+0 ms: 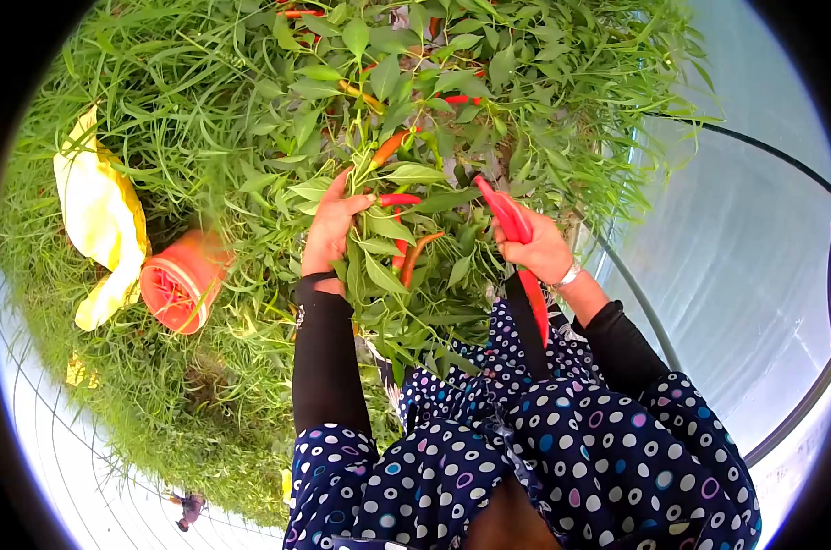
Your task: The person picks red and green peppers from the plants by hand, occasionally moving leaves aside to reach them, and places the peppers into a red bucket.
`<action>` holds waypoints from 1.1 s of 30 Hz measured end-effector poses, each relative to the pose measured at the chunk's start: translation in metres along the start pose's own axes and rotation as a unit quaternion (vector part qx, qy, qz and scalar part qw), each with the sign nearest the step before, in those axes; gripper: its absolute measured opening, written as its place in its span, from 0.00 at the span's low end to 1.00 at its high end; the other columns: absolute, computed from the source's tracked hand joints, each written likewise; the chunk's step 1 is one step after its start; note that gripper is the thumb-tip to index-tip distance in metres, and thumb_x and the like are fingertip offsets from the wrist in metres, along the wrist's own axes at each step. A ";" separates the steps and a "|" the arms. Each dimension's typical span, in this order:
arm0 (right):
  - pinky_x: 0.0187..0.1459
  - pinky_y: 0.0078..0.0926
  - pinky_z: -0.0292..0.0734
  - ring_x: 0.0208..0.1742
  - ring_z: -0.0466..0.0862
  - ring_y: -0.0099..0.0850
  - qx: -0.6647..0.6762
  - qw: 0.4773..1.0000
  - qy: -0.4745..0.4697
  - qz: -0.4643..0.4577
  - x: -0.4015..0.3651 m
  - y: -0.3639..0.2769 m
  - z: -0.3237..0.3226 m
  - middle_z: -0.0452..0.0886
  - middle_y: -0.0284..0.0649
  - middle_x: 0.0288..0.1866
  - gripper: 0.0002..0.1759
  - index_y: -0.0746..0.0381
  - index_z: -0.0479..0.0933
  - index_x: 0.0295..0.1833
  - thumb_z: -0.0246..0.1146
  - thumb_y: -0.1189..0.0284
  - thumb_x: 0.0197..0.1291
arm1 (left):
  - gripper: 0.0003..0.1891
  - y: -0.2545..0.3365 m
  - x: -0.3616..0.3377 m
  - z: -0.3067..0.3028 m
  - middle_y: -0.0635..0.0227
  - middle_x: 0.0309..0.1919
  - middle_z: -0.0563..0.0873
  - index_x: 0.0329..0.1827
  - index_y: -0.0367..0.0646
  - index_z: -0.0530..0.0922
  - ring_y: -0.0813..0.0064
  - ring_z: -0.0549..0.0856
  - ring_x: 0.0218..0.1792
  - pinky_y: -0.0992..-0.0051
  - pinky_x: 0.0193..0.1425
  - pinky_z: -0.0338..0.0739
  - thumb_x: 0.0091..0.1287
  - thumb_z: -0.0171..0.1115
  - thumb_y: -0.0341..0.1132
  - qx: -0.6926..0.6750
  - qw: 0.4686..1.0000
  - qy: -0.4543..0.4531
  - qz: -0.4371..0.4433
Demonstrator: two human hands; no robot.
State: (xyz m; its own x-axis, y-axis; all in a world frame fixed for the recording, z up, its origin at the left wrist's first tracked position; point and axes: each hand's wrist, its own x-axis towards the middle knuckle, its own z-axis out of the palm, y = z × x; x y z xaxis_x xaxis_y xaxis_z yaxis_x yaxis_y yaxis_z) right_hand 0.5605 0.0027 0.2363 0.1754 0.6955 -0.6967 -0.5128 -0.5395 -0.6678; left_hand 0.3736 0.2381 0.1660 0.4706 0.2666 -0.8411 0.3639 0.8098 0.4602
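My left hand is in among the leaves of a pepper plant, with thumb and fingers closed at the stem end of a small red chili pepper. Just above it hangs an orange-red chili. Below the hand, an orange chili hangs among the leaves. My right hand is wrapped round long red chili peppers; they stick out above the fist, and a red tapering end shows below it. The palm side of that hand is hidden.
A red bucket lies tipped over in the grass on the left, beside a yellow-and-white sack. More chilies hang farther up the row. Plastic sheeting with a dark hose runs along the right. A distant person appears at lower left.
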 end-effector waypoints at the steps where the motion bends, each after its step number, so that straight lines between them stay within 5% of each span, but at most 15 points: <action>1: 0.33 0.21 0.74 0.31 0.74 0.19 -0.055 0.997 -0.021 -0.043 0.005 -0.010 0.014 0.77 0.32 0.36 0.24 0.63 0.71 0.53 0.58 0.80 0.45 | 0.34 -0.005 0.001 -0.004 0.62 0.43 0.80 0.67 0.41 0.57 0.70 0.82 0.37 0.72 0.41 0.79 0.55 0.58 0.21 -0.032 0.999 -0.015 -0.006; 4: 0.36 0.31 0.75 0.32 0.79 0.37 -0.372 0.907 -0.071 -0.182 0.022 -0.017 0.063 0.76 0.40 0.32 0.17 0.62 0.74 0.43 0.60 0.79 0.42 | 0.31 -0.012 -0.002 -0.008 0.61 0.43 0.80 0.65 0.39 0.60 0.69 0.82 0.38 0.71 0.40 0.81 0.56 0.58 0.23 -0.076 0.997 -0.032 -0.007; 7: 0.37 0.36 0.74 0.36 0.77 0.44 -0.364 0.890 -0.102 -0.254 0.038 0.002 0.099 0.75 0.43 0.34 0.15 0.62 0.73 0.41 0.61 0.79 0.43 | 0.29 -0.013 -0.002 -0.005 0.59 0.44 0.80 0.64 0.37 0.61 0.66 0.83 0.42 0.69 0.42 0.81 0.58 0.57 0.23 -0.156 0.986 -0.062 0.005; 13: 0.38 0.36 0.75 0.36 0.79 0.45 -0.413 0.878 -0.086 -0.225 0.058 0.028 0.115 0.77 0.45 0.34 0.12 0.62 0.75 0.38 0.61 0.80 0.44 | 0.27 -0.022 -0.005 -0.009 0.62 0.47 0.79 0.63 0.37 0.63 0.71 0.82 0.43 0.74 0.45 0.79 0.59 0.58 0.26 -0.202 0.977 -0.050 0.052; 18: 0.38 0.27 0.73 0.31 0.78 0.33 -0.358 0.917 -0.171 -0.049 0.055 0.007 0.108 0.77 0.43 0.32 0.18 0.64 0.75 0.43 0.59 0.79 0.41 | 0.28 -0.036 0.005 -0.007 0.64 0.46 0.80 0.61 0.34 0.65 0.75 0.82 0.40 0.77 0.42 0.78 0.56 0.61 0.27 -0.253 0.964 -0.035 0.075; 22: 0.38 0.25 0.73 0.29 0.75 0.30 -0.293 0.934 -0.202 -0.022 0.053 0.008 0.109 0.77 0.42 0.30 0.18 0.65 0.74 0.44 0.59 0.79 0.42 | 0.29 -0.035 0.001 -0.005 0.64 0.44 0.80 0.61 0.33 0.65 0.75 0.82 0.39 0.77 0.43 0.78 0.55 0.62 0.27 -0.221 0.974 0.015 0.050; 23: 0.37 0.24 0.73 0.29 0.75 0.29 -0.297 0.935 -0.191 -0.014 0.052 0.005 0.110 0.77 0.40 0.29 0.18 0.66 0.74 0.45 0.58 0.79 0.43 | 0.28 -0.051 0.017 -0.009 0.64 0.45 0.80 0.60 0.33 0.66 0.74 0.82 0.39 0.75 0.42 0.79 0.54 0.62 0.26 -0.264 0.961 -0.036 0.074; 28: 0.34 0.21 0.72 0.27 0.74 0.22 -0.397 0.905 -0.149 -0.044 0.016 -0.018 0.107 0.78 0.35 0.29 0.19 0.67 0.74 0.47 0.60 0.80 0.44 | 0.27 -0.052 0.011 -0.004 0.60 0.41 0.81 0.59 0.32 0.67 0.69 0.82 0.38 0.71 0.40 0.80 0.53 0.60 0.22 -0.310 0.946 0.000 0.094; 30: 0.30 0.19 0.72 0.26 0.77 0.22 -0.301 0.922 -0.174 0.173 -0.011 -0.031 0.091 0.80 0.37 0.30 0.19 0.68 0.74 0.46 0.61 0.80 0.44 | 0.27 -0.059 0.012 -0.007 0.59 0.38 0.81 0.58 0.31 0.67 0.68 0.83 0.34 0.69 0.38 0.81 0.52 0.60 0.21 -0.355 0.928 -0.007 0.115; 33: 0.22 0.18 0.70 0.21 0.75 0.22 -0.225 0.943 -0.109 0.219 -0.040 -0.055 0.092 0.79 0.39 0.31 0.20 0.65 0.73 0.45 0.63 0.80 0.42 | 0.27 -0.074 0.027 -0.003 0.62 0.34 0.82 0.56 0.33 0.71 0.71 0.82 0.33 0.70 0.37 0.79 0.49 0.63 0.20 -0.325 0.938 0.029 0.120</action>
State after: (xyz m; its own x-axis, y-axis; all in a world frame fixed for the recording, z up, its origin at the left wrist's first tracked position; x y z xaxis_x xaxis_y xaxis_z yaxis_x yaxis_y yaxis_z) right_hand 0.5040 0.0483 0.3251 -0.1723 0.4141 -0.8937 -0.0779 -0.9102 -0.4068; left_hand 0.3572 0.1872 0.1083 0.4249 0.4943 -0.7584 -0.3228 0.8654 0.3833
